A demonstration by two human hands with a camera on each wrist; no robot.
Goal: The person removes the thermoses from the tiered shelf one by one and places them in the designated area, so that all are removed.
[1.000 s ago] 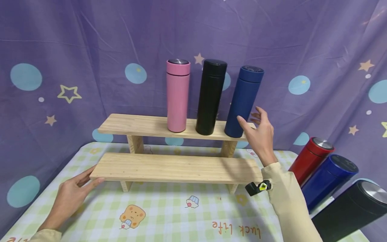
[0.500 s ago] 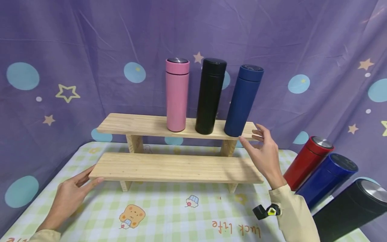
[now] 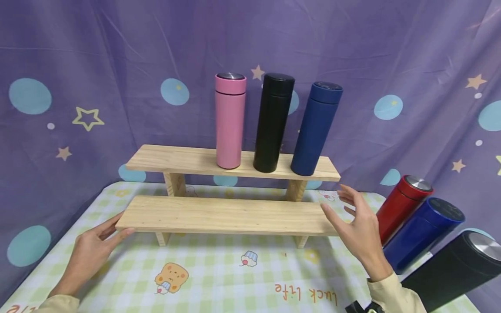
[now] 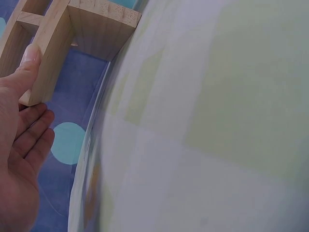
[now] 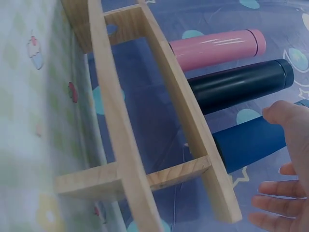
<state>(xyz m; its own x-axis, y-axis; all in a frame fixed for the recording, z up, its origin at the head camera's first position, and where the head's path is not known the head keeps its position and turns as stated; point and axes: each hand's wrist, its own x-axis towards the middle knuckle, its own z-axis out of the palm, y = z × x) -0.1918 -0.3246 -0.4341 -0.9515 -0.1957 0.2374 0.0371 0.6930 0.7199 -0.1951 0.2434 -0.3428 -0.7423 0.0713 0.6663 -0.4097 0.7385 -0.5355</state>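
Since the earlier head frames, your right hand (image 3: 362, 232) has dropped rightward, away from the navy bottle (image 3: 316, 132), which stands at the right of the upper shelf (image 3: 184, 161). Right grip: thumb and fingers spread, nothing between them. Left hand (image 3: 90, 252) pinches the left end of the lower shelf (image 3: 219, 215). Pink bottle (image 3: 230, 126) and black bottle (image 3: 272, 130) stand left of the navy one, apart. At your right: red bottle (image 3: 400, 211), bright-blue bottle (image 3: 419, 237), steel-lidded bottle (image 3: 446, 274).

Handling (judged): bottles look rigid, fairly weighty, heavier if filled; contents unseen. Navy's matte coat should grip well; the glossier red and bright-blue may slip. Tall and narrow, so a high knock could topple one. Take each round mid-body, below the lid seam, thumb opposing your fingers. Shelf seems light, stiff wood; steady it gently at its end.
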